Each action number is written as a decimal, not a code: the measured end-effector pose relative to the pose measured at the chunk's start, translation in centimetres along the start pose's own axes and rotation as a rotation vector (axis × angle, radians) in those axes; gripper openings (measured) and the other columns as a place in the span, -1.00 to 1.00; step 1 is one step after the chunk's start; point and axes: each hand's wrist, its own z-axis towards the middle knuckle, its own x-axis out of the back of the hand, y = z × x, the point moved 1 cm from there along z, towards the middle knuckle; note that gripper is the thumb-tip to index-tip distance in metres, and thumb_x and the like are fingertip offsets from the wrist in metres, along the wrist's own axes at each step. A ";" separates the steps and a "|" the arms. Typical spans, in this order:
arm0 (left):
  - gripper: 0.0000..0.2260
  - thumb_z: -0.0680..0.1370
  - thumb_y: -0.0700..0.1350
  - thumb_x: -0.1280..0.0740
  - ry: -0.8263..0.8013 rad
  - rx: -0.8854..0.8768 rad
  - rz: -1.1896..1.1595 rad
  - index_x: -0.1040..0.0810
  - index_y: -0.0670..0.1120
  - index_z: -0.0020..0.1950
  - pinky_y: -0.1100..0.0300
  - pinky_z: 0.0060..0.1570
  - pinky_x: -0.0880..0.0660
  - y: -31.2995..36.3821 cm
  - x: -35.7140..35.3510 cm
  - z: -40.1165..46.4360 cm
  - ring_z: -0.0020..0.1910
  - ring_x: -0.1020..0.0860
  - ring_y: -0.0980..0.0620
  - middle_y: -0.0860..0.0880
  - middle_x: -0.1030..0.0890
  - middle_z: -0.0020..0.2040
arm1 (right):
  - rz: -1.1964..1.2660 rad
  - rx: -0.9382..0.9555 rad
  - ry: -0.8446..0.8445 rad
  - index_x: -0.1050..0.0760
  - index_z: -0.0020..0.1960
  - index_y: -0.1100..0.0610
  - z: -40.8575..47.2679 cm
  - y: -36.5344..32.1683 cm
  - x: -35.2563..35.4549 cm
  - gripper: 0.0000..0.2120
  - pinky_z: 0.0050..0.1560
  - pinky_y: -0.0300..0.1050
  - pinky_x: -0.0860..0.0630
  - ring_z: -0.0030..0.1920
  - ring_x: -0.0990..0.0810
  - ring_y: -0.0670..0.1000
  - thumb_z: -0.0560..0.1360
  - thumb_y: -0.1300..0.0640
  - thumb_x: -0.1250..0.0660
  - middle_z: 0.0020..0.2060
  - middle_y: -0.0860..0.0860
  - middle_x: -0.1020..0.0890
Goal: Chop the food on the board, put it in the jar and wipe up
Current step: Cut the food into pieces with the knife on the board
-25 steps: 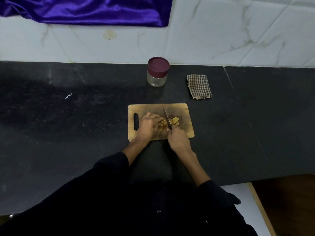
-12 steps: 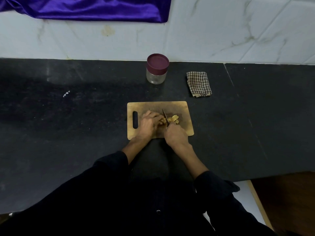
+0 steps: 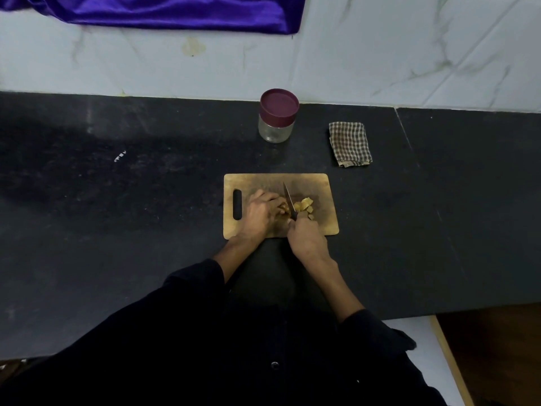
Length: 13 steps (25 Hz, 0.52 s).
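Note:
A wooden chopping board [image 3: 322, 183] lies on the black counter in front of me. Yellowish food [image 3: 304, 207] sits at its middle, several cut pieces to the right of the blade. My left hand [image 3: 262, 213] has curled fingers holding the uncut part of the food. My right hand [image 3: 306, 237] grips the handle of a knife [image 3: 289, 200], whose blade points away from me and stands in the food. A glass jar [image 3: 276, 128] with a maroon lid on it stands behind the board. A checked cloth [image 3: 349, 143] lies folded to the jar's right.
The black counter [image 3: 117, 215] runs wide to both sides, backed by a white marble wall. A purple cloth [image 3: 164, 11] hangs at the top of the wall. The counter's front edge ends at lower right above a brown floor.
The knife has gone on chopping with small strokes, and both hands stay at the same spot on the board. My head shifted slightly.

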 end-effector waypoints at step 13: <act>-0.74 0.46 -0.25 -0.40 -0.011 -0.012 0.010 -0.61 -0.24 0.14 -0.02 0.05 -0.44 0.2 0.2 0.0 0.01 -0.49 -0.19 -0.19 -0.61 0.08 | -0.074 -0.012 0.011 -0.44 0.24 0.20 0.5 -0.4 0.6 -0.72 -0.04 0.00 -0.51 0.05 -0.59 0.12 0.66 0.05 -0.13 0.06 0.13 -0.59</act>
